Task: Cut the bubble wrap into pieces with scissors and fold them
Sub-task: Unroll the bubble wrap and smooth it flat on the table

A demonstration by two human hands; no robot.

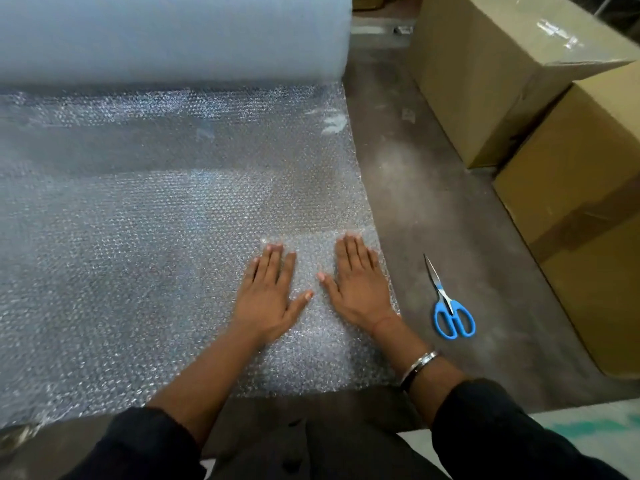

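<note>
Head view: bubble wrap [156,237] lies unrolled on the floor [433,202] from its roll [173,36]. Left hand [268,296] and right hand [360,282] press flat, fingers straight, on its near right corner. Scissors [450,306] lie closed just right of the right hand, beside boxes [571,202].

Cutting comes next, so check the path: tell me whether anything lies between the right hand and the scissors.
Nothing visible does. The right hand lies flat on the bubble wrap, and the scissors lie shut on bare floor just to its right, beyond the wrap's edge.
</note>
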